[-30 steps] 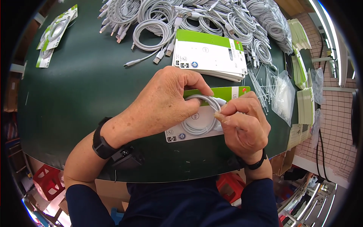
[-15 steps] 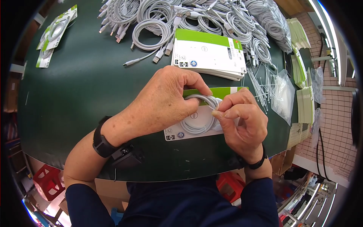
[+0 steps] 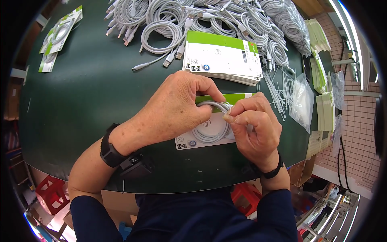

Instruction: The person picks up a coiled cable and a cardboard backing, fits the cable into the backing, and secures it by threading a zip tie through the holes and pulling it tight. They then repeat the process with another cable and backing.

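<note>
A coiled grey-white USB cable [image 3: 209, 139] lies on a white-and-green backing card [image 3: 183, 142] in front of me. My left hand [image 3: 175, 101] pinches the top of the coil between thumb and index finger, pressing it against the card. At the coil's upper right, my right hand [image 3: 258, 127] is closed in a pinch. A thin white cable tie [image 3: 228, 106] shows at its fingertips, looped round the cable strands. The tie's tail and the card's right end are mostly hidden by the right hand.
Beyond the card stands a stack of similar cards [image 3: 223, 52]. Behind it lies a big heap of coiled cables [image 3: 169, 34]. Loose cable ties [image 3: 278, 94] and a clear bag [image 3: 302, 101] sit to the right. Carded cables [image 3: 60, 32] lie far left.
My right hand has shifted slightly left and up, its fingertips closer to the left hand and the coil. The left hand keeps its hold in the same place.
</note>
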Demonstrator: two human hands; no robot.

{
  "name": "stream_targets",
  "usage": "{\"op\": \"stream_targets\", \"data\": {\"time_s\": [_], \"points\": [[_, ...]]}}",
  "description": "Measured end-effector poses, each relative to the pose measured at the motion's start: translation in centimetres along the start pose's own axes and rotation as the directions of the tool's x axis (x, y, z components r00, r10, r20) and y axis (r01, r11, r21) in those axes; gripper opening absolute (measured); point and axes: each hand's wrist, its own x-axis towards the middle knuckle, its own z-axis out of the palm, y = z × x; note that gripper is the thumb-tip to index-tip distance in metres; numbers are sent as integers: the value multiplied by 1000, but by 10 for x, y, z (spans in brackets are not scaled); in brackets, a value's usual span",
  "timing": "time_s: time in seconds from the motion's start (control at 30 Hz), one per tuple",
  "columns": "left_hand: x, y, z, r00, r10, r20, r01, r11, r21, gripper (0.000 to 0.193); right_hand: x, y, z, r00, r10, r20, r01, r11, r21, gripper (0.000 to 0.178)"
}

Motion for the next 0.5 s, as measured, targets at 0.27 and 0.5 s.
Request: {"op": "stream_targets", "data": {"time_s": [0.27, 0.5], "points": [[-1, -4, 3, 1000, 8, 2, -8, 1000, 20, 27, -1, 2, 3, 992, -92, 84, 98, 993, -73, 28], [-1, 2, 6, 999, -8, 44, 6, 999, 46, 25, 6, 0, -6, 954, -128, 270, 174, 972, -155, 29]]}}
